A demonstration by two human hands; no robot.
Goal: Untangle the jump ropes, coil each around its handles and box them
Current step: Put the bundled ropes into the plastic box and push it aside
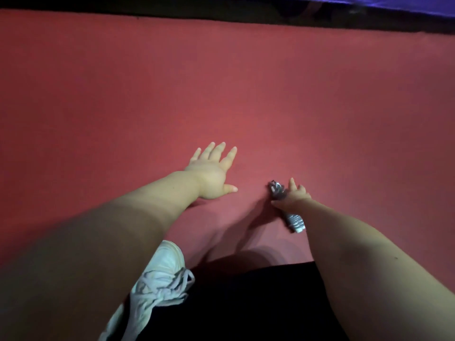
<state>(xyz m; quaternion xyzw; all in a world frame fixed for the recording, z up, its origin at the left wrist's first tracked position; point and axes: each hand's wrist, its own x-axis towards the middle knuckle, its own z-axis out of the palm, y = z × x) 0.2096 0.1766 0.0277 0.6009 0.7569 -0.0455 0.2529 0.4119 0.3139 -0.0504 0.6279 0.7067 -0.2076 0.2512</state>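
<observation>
My right hand [293,198] grips a coiled jump rope [294,220], a grey bundle of cord wound round its handles, just above the red floor. One end of the bundle sticks out past my fingers and the wrapped handle end shows below my wrist. My left hand [211,172] is stretched forward over the floor with its fingers spread and straight, holding nothing. It lies about a hand's width to the left of the bundle. No box and no other rope are in view.
A red carpeted floor [246,82] fills most of the view. A dark strip and a purple edge [394,2] run along the far side. A white laced shoe [157,281] and dark clothing [246,303] sit below my arms.
</observation>
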